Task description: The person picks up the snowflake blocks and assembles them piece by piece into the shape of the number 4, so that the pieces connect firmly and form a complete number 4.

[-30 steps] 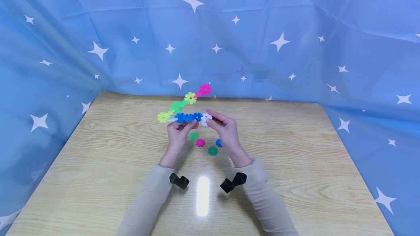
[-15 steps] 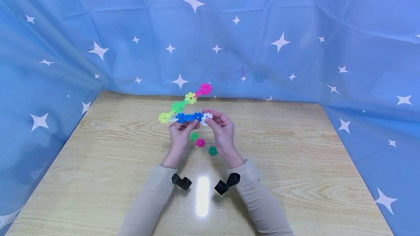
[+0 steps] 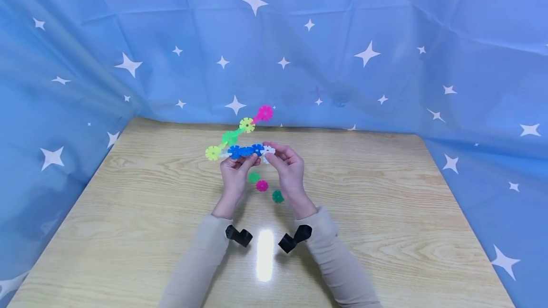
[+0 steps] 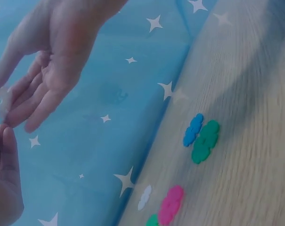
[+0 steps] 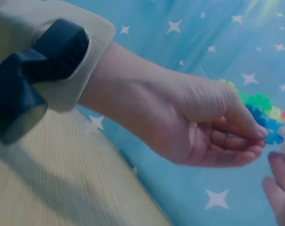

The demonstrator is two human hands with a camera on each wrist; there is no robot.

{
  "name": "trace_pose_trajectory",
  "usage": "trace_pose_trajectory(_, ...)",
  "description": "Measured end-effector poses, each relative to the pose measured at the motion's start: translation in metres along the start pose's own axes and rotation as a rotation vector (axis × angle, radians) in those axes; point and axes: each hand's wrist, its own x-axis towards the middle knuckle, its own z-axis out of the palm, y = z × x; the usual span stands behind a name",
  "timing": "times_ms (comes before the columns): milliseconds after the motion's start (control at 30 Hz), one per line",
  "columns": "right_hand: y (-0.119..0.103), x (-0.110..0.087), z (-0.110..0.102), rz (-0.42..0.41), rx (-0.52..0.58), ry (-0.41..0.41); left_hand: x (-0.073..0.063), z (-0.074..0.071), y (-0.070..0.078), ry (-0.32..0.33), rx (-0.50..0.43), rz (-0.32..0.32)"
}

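The chain [image 3: 229,138] is held above the bench [image 3: 385,203], its blue stretch pinched by the left hand [image 3: 234,177], the white disc [image 3: 269,149] at its end gripped by the right hand [image 3: 292,175]. Joining that disc seems in hand; next calls for aligning slots and pressing. Below lie a green disc [image 3: 254,178], pink disc [image 3: 262,186], dark green disc [image 3: 278,196], blue disc [image 4: 193,130] and loose white disc [image 4: 144,197], the blue hidden from the head view, apparently by the right hand.

2 arms [image 3: 344,267] stretched forward, angled inward | left hand [image 3: 233,177]: pinching | right hand [image 3: 291,173]: pinching, just beside left
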Motion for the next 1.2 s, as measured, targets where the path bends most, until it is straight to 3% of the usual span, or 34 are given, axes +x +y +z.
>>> trace_pose_trajectory(267,-0.005,0.005,-0.031,0.142,-0.210,-0.058,0.005,-0.007,0.003,0.030,0.019,-0.010)
trace_pose_trajectory(367,-0.003,0.006,-0.048,0.224,-0.375,-0.069,0.005,-0.010,0.005,0.033,0.019,-0.023)
trace_pose_trajectory(533,0.003,0.004,-0.070,0.328,-0.655,-0.157,0.006,-0.013,0.005,0.009,0.028,-0.023)
trace_pose_trajectory(867,0.009,-0.004,-0.093,0.326,-0.979,-0.311,0.006,-0.015,0.005,-0.035,0.071,0.009)
trace_pose_trajectory(1000,0.012,-0.005,-0.095,0.344,-1.045,-0.332,0.005,-0.014,0.005,-0.036,0.080,0.003)
trace_pose_trajectory(1200,0.014,-0.006,-0.096,0.306,-1.114,-0.362,0.005,-0.014,0.004,-0.033,0.085,-0.008)
